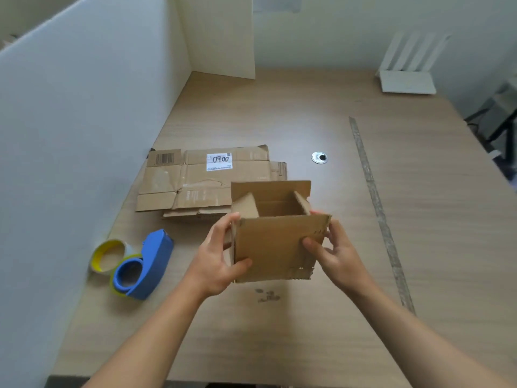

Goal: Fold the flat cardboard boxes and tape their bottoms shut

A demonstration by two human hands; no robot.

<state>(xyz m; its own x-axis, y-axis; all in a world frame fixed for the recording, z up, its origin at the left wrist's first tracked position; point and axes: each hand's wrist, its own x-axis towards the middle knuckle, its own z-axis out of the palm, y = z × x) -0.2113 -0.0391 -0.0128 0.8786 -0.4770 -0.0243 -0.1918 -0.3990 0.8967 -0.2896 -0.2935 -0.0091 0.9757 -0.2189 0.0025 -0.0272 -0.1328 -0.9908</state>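
Observation:
A small brown cardboard box (pixel 275 245) is held above the table, opened into shape with its flaps standing up and its open end facing away from me. My left hand (pixel 216 257) grips its left side, thumb on the near face and fingers round the left edge. My right hand (pixel 333 252) grips its right side, thumb on the near face. Behind it lies a stack of flat cardboard boxes (pixel 195 183); the top one bears a white label reading 0900. A blue tape dispenser (pixel 145 267) lies at the left, next to a yellow-cored tape roll (pixel 109 254).
The wooden table (pixel 419 219) has a white partition wall (pixel 70 135) along its left side. A round metal cable grommet (pixel 319 157) sits behind the box. A strip of old tape (pixel 377 208) runs down the tabletop at the right. A white router (pixel 405 77) stands at the far right.

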